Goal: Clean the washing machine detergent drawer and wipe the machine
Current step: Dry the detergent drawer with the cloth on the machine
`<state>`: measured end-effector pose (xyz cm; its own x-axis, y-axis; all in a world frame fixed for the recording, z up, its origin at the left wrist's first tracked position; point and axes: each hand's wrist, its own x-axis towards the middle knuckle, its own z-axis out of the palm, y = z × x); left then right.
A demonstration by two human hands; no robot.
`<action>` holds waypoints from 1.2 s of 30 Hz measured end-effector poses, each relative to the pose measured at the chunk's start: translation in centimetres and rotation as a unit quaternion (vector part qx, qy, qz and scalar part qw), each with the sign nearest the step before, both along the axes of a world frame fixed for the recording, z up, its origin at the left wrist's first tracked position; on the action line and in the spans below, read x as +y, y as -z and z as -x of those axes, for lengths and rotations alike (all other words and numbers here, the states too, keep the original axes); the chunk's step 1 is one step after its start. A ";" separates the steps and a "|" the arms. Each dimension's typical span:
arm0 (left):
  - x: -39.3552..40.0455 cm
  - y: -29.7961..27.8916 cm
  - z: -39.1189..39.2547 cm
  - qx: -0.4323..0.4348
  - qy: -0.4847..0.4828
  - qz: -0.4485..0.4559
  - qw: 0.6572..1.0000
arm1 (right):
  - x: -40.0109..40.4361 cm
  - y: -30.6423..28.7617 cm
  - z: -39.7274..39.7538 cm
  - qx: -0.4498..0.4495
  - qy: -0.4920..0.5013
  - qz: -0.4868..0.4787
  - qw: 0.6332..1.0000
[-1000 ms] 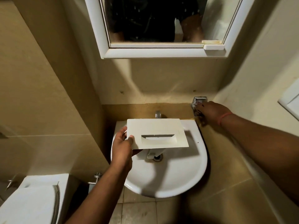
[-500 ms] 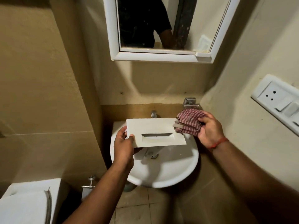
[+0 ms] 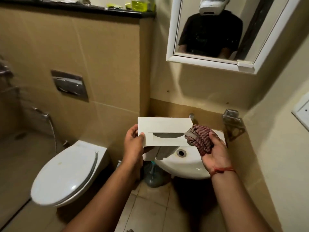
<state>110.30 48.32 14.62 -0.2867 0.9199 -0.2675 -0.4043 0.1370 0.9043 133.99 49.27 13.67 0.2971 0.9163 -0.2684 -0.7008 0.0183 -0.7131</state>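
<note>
The white detergent drawer (image 3: 165,129) hangs over the washbasin (image 3: 184,162), its front panel with the curved handle recess facing me. My left hand (image 3: 134,145) grips its left end, thumb on the front. A crumpled red-and-white striped cloth (image 3: 199,138) lies in my right hand (image 3: 214,152), which holds it palm up against the drawer's right end. The drawer's compartments hang below the panel, mostly hidden.
A closed white toilet (image 3: 66,173) stands at the left with a flush plate (image 3: 70,84) and hose on the wall. A white-framed mirror (image 3: 217,30) hangs above the basin. A metal holder (image 3: 233,123) sits at the corner, a switch plate (image 3: 301,113) on the right wall.
My right hand left the metal holder with the striped cloth and brought it to the drawer's right end, turning palm up. The view swung left and up, showing the toilet.
</note>
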 end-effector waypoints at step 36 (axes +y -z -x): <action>-52.0 2.1 65.2 0.052 -0.541 0.010 0.839 | -31.2 -0.3 77.5 -0.064 -0.655 0.071 0.749</action>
